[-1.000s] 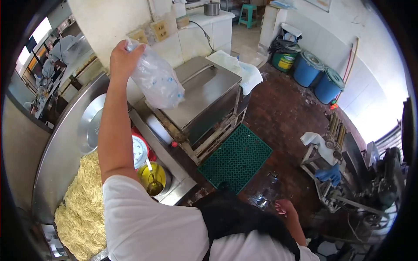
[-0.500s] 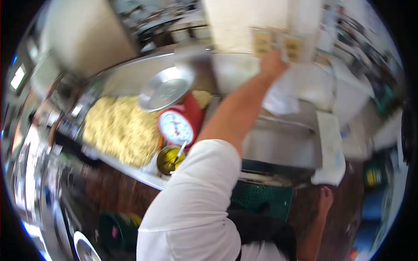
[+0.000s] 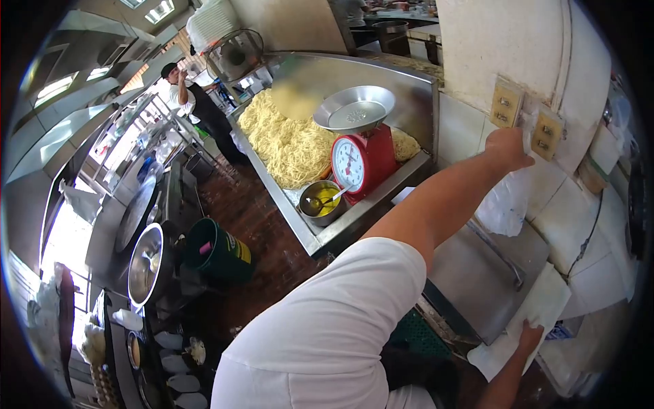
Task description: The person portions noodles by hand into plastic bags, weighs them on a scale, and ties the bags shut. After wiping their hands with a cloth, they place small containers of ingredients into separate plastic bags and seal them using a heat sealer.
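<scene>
My left hand (image 3: 507,148) reaches out to the wall on the right, its fingers closed at the top of a clear plastic bag (image 3: 504,208) that hangs below it. Two yellowish outlet plates (image 3: 506,102) are fixed to the wall beside these fingers. Lower right, my right hand (image 3: 530,337) overlaps a white sheet (image 3: 497,351) draped at the end of a metal surface (image 3: 470,276). Its fingers look curled together; I cannot tell whether they grip the sheet.
Noodles (image 3: 283,136) are heaped in a metal-edged counter (image 3: 310,242). A red dial scale (image 3: 371,160) with a metal pan (image 3: 354,109) stands there beside a bowl of yellow liquid (image 3: 323,203). A green bucket (image 3: 216,252) is on the floor; another person (image 3: 201,112) stands beyond.
The view has swung left and sharpened, bringing in the other person. My left hand stays up by the outlets with the bag. My right hand has moved from below the white sheet to over it.
</scene>
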Demonstrator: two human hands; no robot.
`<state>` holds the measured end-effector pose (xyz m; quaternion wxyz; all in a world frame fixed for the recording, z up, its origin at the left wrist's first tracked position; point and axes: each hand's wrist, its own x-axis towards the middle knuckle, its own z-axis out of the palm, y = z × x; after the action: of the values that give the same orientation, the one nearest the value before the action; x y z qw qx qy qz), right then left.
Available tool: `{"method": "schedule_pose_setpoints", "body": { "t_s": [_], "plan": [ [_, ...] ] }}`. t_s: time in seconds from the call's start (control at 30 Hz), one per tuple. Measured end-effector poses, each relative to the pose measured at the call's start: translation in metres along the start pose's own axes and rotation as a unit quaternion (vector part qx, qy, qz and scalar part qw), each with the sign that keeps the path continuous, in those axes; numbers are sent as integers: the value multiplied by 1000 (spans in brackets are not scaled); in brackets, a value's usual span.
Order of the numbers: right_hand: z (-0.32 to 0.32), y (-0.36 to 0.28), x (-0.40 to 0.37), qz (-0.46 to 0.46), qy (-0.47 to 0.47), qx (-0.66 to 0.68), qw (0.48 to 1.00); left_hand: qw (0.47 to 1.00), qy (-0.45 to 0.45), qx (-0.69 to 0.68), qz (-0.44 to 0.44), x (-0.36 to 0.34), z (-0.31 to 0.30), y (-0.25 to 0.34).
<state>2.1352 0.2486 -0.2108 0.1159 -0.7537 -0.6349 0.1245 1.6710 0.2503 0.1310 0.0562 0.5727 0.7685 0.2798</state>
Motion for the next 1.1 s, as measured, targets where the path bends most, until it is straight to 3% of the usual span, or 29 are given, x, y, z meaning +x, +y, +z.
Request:
{"method": "schedule_pose_setpoints", "body": {
  "t_s": [0.1,0.13,0.17,0.2,0.23,0.27,0.3,0.33,0.4,0.47,0.5,0.53,0.57,0.6,0.67,0.7,0.73,0.77,0.83,0.93,0.97,1.0,1.03,1.07,1.1],
  "plan": [
    [8,18,12,-59,-60,62,995,999,35,-4,-24,-18,-1,11],
    [24,27,12,-104,-19,130,986,998,42,-49,-8,-22,2,6],
    [73,69,27,-166,87,50,981,993,112,-46,14,-32,10,9],
    [64,57,7,-109,151,74,980,984,157,-63,63,-44,13,8],
    [52,55,-1,-131,131,79,980,967,224,-34,116,-60,16,12],
    [17,32,-9,-74,43,129,988,953,228,-43,194,-82,5,22],
    [0,15,-17,-36,76,140,987,939,222,-96,244,-103,6,26],
    [0,18,-22,-83,135,205,966,920,232,-113,294,-127,16,26],
    [-17,12,-28,10,99,330,939,946,118,-185,238,-183,53,22],
    [-22,13,-25,126,45,589,797,932,-93,-335,105,-233,97,22],
    [-39,4,-31,128,54,584,800,896,-155,-413,42,-251,119,19],
    [-68,-14,-43,142,-21,744,652,849,-212,-483,-21,-262,137,25],
    [-91,-31,-55,144,-96,866,469,847,-213,-487,-15,-265,144,40],
    [-102,-41,-64,140,-91,867,470,820,-235,-521,-31,-269,148,56],
    [-113,-58,-82,45,-239,896,372,791,-260,-553,-41,-267,162,83],
    [-109,-68,-94,41,-233,896,374,750,-268,-589,-138,-256,173,96],
    [-98,-76,-108,37,-280,903,322,699,-273,-618,-234,-250,183,104],
    [-91,-81,-119,33,-326,905,270,696,-276,-622,-229,-249,190,106],
    [-88,-86,-126,43,-350,892,282,591,-451,-654,-139,-242,201,112],
    [-102,-102,-140,75,-399,866,292,632,-388,-645,-186,-247,218,121],
    [-121,-107,-152,96,-346,809,466,631,-391,-645,-183,-241,221,119],
    [-134,-112,-161,117,-281,721,623,757,-317,-552,-146,-233,225,116],
    [-130,-105,-165,121,-278,721,623,860,-235,-441,-106,-226,226,114],
    [-124,-90,-171,53,-277,601,748,857,-240,-442,-106,-219,226,110],
    [-122,-76,-176,-17,-267,459,847,811,-215,-532,-115,-208,222,106]
  ]
}}
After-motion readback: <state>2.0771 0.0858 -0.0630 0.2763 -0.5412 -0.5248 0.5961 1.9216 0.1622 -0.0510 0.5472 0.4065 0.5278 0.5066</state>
